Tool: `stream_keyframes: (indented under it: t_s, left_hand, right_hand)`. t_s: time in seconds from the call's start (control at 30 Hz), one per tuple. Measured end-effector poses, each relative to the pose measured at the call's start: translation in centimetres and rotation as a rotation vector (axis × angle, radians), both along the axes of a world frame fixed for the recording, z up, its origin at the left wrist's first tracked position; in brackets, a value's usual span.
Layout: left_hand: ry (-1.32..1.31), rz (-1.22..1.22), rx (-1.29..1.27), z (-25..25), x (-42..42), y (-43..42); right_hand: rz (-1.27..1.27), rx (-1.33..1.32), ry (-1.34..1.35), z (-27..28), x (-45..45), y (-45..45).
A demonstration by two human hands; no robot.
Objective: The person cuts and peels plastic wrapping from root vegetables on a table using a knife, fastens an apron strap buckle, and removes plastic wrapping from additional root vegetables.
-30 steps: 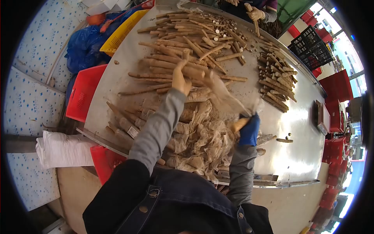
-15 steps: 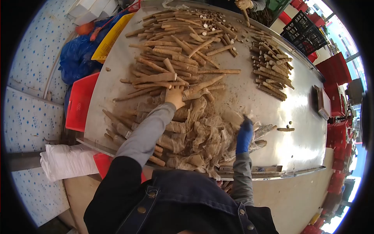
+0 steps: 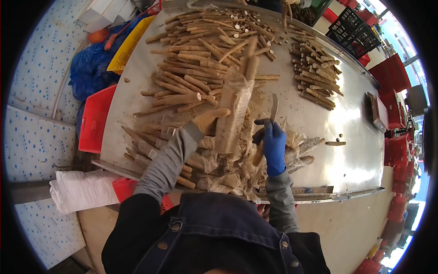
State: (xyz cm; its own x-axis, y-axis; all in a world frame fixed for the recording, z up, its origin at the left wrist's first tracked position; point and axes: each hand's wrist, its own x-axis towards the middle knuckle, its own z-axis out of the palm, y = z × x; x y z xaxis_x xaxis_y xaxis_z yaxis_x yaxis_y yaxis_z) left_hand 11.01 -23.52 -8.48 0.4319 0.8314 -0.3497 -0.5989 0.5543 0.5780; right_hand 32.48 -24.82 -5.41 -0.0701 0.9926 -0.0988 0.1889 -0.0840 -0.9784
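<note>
over the silvery metal counter (image 3: 360, 169), a long brown root bundle in clear plastic film (image 3: 232, 114) points away from the body; the grey-sleeved left hand (image 3: 207, 121), nearer, clasps its left side; right of it, the blue-gloved right hand (image 3: 274, 146) grips a curved steel knife (image 3: 274, 108).

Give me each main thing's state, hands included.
Left hand: holding the bundle
Bundle: at least partly wrapped in clear plastic, tilted
Right hand: blue-gloved, gripping the knife
Knife: blade exposed
Loose plastic: crumpled
Big root pile: unwrapped, spread loosely
Small root pile: unwrapped, stacked
Blue bag: crumpled
</note>
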Motion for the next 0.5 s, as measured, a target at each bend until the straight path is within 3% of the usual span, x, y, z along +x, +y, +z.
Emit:
stream_keyframes:
  t_s: [0.17, 0.23, 0.27, 0.37, 0.43, 0.5]
  left_hand:
    - [0.116, 0.175, 0.058, -0.4, 3.0, -1.0]
    - [0.167, 0.231, 0.261, -0.7, 3.5, -1.4]
    - [0.167, 0.235, 0.263, -1.2, 3.6, -1.4]
    - [0.314, 0.270, 0.267, -2.5, 3.6, -1.9]
    - [0.462, 0.299, 0.315, -2.4, 3.4, -2.3]
    - [0.437, 0.332, 0.266, -2.2, 3.3, -2.4]
  right_hand:
    - [0.150, 0.041, -0.134, 2.4, -3.2, -0.7]
    - [0.130, 0.053, -0.314, 1.5, -3.9, 0.2]
    - [0.089, 0.224, -0.367, -0.1, -4.1, 0.6]
    - [0.141, 0.274, -0.508, 0.3, -4.8, 0.7]
    - [0.144, 0.294, -0.493, -0.5, -5.1, 0.8]
    - [0.147, 0.311, -0.477, -1.6, -5.2, 0.2]
